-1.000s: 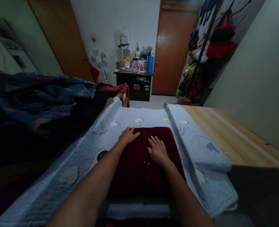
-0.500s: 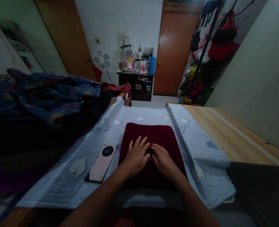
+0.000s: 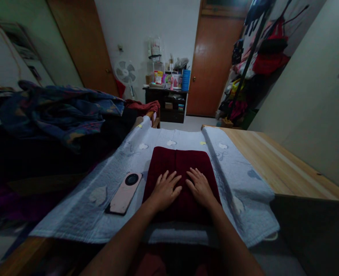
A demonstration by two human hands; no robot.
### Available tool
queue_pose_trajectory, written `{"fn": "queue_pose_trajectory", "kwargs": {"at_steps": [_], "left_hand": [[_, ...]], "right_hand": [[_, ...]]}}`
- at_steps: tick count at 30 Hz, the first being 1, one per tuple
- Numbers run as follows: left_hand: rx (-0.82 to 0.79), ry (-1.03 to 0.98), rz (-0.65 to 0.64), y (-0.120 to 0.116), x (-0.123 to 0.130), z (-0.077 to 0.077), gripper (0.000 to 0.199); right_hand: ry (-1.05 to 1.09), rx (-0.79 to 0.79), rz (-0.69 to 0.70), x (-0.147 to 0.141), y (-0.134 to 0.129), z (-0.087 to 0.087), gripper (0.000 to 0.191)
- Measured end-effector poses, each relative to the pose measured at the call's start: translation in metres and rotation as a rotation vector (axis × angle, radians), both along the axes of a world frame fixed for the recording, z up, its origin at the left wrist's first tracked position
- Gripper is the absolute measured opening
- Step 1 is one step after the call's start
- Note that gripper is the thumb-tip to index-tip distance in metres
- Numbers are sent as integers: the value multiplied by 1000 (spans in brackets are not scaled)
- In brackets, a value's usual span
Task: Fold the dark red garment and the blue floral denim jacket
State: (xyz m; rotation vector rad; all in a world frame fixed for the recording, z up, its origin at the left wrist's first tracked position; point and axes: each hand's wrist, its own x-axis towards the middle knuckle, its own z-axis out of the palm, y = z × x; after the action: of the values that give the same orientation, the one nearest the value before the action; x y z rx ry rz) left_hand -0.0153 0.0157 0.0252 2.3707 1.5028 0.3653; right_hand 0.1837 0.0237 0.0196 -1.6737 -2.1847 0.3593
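A dark red folded cloth (image 3: 183,159) lies flat on a light blue quilted cover (image 3: 163,136), a seam running down its upper middle. My left hand (image 3: 165,191) rests palm down on the cloth's left half, fingers spread. On the right half lies my right hand (image 3: 200,188), also palm down with its fingers apart. A gap separates the two hands, and neither holds anything. To the left of the cloth, a pink phone (image 3: 125,194) with a round black camera ring lies on the cover.
Piled clothes (image 3: 60,111) fill the left side. A bare wooden board (image 3: 261,153) extends at the right. Farther back stand a dark shelf (image 3: 166,100) with items on it, a white fan (image 3: 125,73), a brown door (image 3: 211,65) and hanging bags (image 3: 269,61).
My right hand has moved slightly right and up, away from my left hand, and its fingers are more spread. The view has shifted slightly.
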Motion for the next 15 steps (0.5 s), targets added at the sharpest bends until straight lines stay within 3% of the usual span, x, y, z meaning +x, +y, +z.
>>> {"fn": "queue_pose_trajectory", "kwargs": {"at_steps": [6,9,12,15], "left_hand": [[-26,-67,-23,3,-6,-4,55],[-37,-105,-13,7,-13,-2,53],[33,-110,137,15,-24,-4,47],[124,-180,355,30,-40,-12,55]], "right_hand": [[-38,14,-227,22,22,-10,53],[65,33,-317,38,31,-15,60],[293,47,-290,55,36,-18,63],[557,-73,-321,68,34,-19,68]]}}
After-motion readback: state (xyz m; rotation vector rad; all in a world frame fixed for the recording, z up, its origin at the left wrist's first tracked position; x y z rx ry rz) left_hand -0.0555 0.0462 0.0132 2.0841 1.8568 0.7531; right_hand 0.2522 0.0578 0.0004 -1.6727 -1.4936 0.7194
